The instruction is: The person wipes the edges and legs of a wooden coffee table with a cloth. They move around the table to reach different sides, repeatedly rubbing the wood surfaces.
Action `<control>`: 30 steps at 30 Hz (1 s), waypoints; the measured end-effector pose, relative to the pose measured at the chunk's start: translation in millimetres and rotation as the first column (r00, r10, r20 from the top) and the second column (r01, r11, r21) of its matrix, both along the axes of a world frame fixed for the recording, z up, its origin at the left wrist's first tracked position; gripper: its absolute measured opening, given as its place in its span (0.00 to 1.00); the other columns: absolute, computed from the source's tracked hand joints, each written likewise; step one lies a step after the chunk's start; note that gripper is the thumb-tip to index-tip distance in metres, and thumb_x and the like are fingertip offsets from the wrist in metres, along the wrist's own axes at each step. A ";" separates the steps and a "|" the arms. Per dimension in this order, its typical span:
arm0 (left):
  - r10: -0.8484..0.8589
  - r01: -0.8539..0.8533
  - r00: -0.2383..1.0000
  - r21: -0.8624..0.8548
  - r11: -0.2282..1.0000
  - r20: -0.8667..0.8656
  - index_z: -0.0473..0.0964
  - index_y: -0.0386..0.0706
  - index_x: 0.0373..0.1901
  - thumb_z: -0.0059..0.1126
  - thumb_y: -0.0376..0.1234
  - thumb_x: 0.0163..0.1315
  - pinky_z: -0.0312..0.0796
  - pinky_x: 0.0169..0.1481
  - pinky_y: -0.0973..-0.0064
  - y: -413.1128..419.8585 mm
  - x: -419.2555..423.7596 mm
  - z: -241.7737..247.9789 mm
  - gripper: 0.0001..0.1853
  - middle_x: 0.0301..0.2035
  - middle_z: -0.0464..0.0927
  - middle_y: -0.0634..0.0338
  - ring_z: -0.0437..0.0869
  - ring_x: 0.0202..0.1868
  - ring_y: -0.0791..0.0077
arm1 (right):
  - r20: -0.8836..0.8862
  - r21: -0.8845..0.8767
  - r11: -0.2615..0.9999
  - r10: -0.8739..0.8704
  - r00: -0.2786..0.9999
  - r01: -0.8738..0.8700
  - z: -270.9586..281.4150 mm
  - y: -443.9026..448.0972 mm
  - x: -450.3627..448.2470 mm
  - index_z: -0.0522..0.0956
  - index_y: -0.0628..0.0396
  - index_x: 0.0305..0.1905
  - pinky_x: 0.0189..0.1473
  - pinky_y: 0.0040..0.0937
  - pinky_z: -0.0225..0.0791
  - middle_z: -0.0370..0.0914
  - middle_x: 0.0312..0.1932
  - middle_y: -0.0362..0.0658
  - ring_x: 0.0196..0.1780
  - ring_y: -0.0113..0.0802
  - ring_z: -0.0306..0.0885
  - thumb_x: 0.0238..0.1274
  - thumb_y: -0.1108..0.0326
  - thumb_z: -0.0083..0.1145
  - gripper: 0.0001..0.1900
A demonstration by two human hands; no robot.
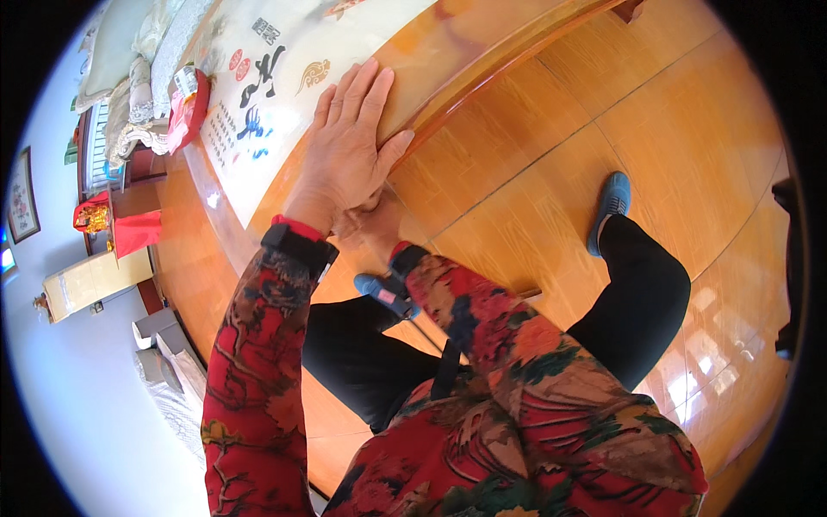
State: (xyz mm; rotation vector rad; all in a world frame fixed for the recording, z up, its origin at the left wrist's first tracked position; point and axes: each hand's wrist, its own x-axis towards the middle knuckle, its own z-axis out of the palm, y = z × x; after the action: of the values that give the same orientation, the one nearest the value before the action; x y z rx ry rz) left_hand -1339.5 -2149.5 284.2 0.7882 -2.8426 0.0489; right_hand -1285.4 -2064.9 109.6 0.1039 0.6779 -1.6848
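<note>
My left hand [352, 123] lies flat, palm down, on the edge of the table [478, 48], its fingers stretched out and the thumb apart. Under its fingertips is the amber border of a glossy printed table cover [278, 116]. This cover bears black brush writing, red seals and part of a fish picture. Just below my left wrist is my right hand [371, 223], close to the table's near corner. Most of its fingers are hidden behind the left hand, so I cannot make out whether they grip anything.
A red basket [201, 106] with pink cloth [178, 119] stands on the table's far side. Beyond are a cushioned sofa [116, 58], a red cloth [137, 231] and a long pale carton [97, 284]. Blue shoes [612, 200] rest on the wood-patterned floor [504, 161].
</note>
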 end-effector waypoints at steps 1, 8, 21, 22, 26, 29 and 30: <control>-0.006 0.005 1.000 -0.001 1.000 -0.015 0.58 0.44 0.78 0.56 0.49 0.70 0.49 0.81 0.54 -0.1 -0.4 0.3 0.39 0.76 0.59 0.51 0.58 0.78 0.54 | -0.025 -0.027 0.999 -0.025 0.999 0.025 -3.3 -4.1 -17.0 0.77 0.51 0.52 0.47 0.37 0.77 0.80 0.45 0.37 0.47 0.35 0.81 0.73 0.57 0.58 0.13; -0.012 0.081 0.983 0.381 0.921 -0.181 0.62 0.40 0.75 0.52 0.43 0.75 0.48 0.82 0.63 -4.0 11.5 36.0 0.31 0.75 0.61 0.48 0.58 0.78 0.54 | -0.664 0.461 0.878 0.246 0.706 0.127 -16.9 -48.1 -232.2 0.77 0.56 0.52 0.44 0.38 0.75 0.82 0.46 0.41 0.47 0.34 0.80 0.75 0.62 0.55 0.11; 0.775 -0.422 0.141 0.671 0.610 -0.616 0.77 0.31 0.57 0.55 0.29 0.74 0.68 0.70 0.70 74.2 271.2 11.9 0.14 0.56 0.81 0.53 0.79 0.62 0.70 | -0.239 0.074 0.982 -0.154 0.959 0.176 -55.1 -24.8 64.0 0.67 0.48 0.57 0.43 0.36 0.78 0.77 0.41 0.39 0.42 0.29 0.79 0.70 0.54 0.65 0.21; 0.778 -0.453 0.134 0.660 0.600 -0.614 0.76 0.31 0.57 0.54 0.28 0.74 0.69 0.69 0.70 79.5 272.5 -0.9 0.14 0.55 0.82 0.53 0.80 0.61 0.70 | -0.209 0.065 0.982 -0.159 0.965 0.176 -61.6 -24.1 86.2 0.69 0.49 0.56 0.43 0.37 0.79 0.78 0.41 0.40 0.42 0.30 0.79 0.69 0.54 0.67 0.21; 0.766 -0.370 0.047 0.701 0.609 -0.641 0.76 0.32 0.58 0.55 0.26 0.74 0.70 0.68 0.71 96.4 303.1 -24.5 0.14 0.54 0.82 0.53 0.81 0.60 0.70 | -0.413 0.314 0.947 0.078 0.907 0.062 -60.1 -16.3 188.8 0.75 0.52 0.47 0.41 0.39 0.78 0.81 0.44 0.40 0.43 0.32 0.81 0.63 0.60 0.70 0.16; 0.765 -0.370 0.019 0.706 0.604 -0.644 0.76 0.31 0.59 0.56 0.26 0.73 0.70 0.68 0.71 111.5 331.6 -24.1 0.15 0.55 0.82 0.53 0.81 0.60 0.69 | -0.594 0.390 0.872 0.485 0.642 -0.298 -48.4 -0.5 215.7 0.76 0.55 0.46 0.41 0.39 0.78 0.82 0.46 0.42 0.45 0.32 0.82 0.62 0.62 0.71 0.15; 0.754 -0.370 -0.009 0.703 0.608 -0.657 0.76 0.31 0.58 0.56 0.25 0.73 0.71 0.67 0.70 116.0 338.4 -26.0 0.15 0.54 0.82 0.53 0.82 0.59 0.69 | -0.593 0.370 0.819 0.571 0.568 -0.437 -48.0 4.3 211.7 0.76 0.55 0.47 0.42 0.38 0.78 0.82 0.46 0.43 0.45 0.31 0.82 0.62 0.62 0.70 0.16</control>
State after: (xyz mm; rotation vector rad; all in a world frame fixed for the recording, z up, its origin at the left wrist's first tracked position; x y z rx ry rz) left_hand -1001.1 -2033.5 258.3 1.4112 -1.1603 -0.6162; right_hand -1073.7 -2060.6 61.6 -0.5847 1.2862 -1.0444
